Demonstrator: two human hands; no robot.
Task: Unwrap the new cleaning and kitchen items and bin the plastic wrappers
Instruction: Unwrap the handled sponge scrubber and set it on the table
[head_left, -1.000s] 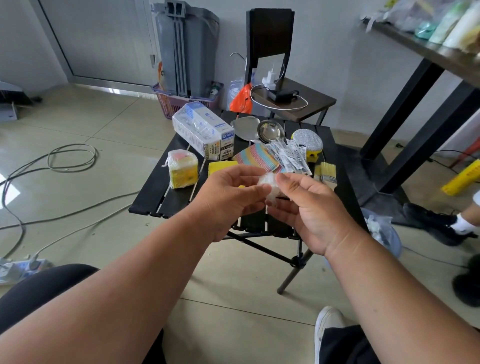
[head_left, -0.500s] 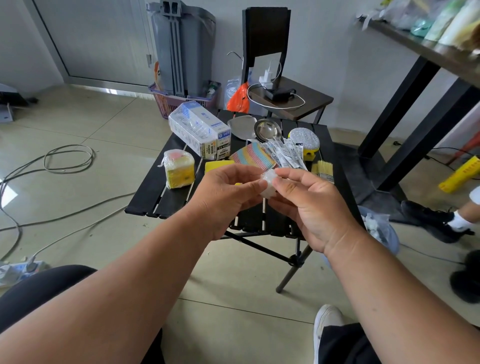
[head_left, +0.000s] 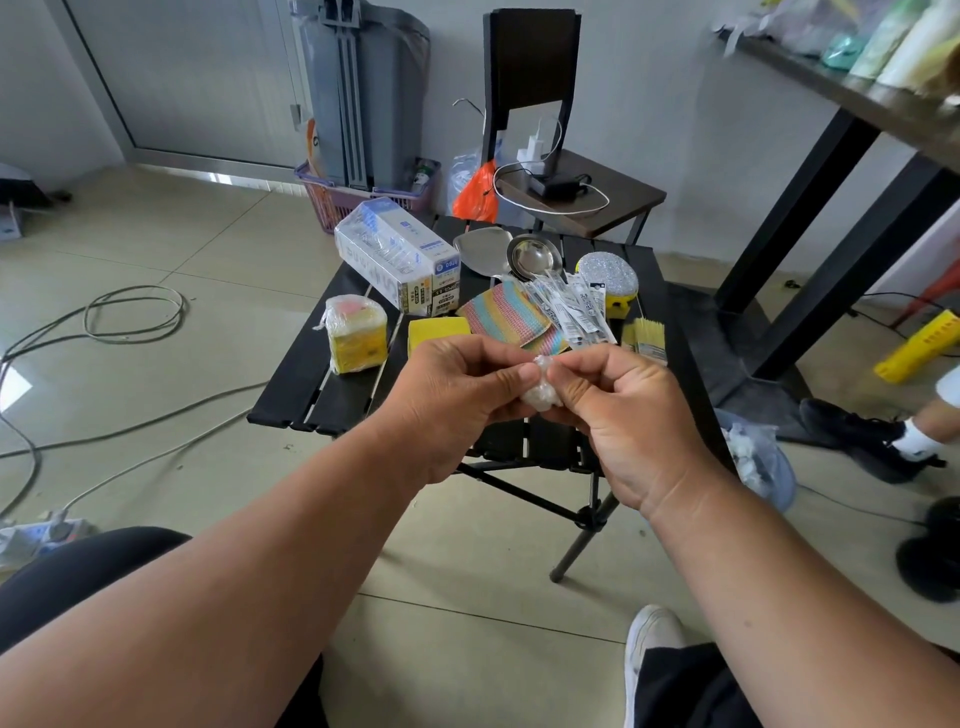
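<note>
Head view: left hand (head_left: 457, 384) and right hand (head_left: 618, 410) both pinching crumpled plastic wrapper (head_left: 542, 391), above near edge of bench (head_left: 291, 410). Compress tightly, then drop into bin (head_left: 774, 467), right of bench.

We can't read the print on the boxed pack (head_left: 397, 258) or the sachet labels (head_left: 574, 306) — too small. The crumpled wrapper (head_left: 541, 391) is mostly buried between the left hand (head_left: 457, 397) and right hand (head_left: 631, 415), so we can't tell its full shape or whether anything's inside. Near edge of the desk (head_left: 291, 410) is blocked by both hands. Yellow sponge (head_left: 436, 332) is partly covered by the left hand. Shelf items (head_left: 883, 41) top right are blurred & cut off by the frame. Bin (head_left: 763, 462) behind the right forearm — only partly seen, contents unclear.
</note>
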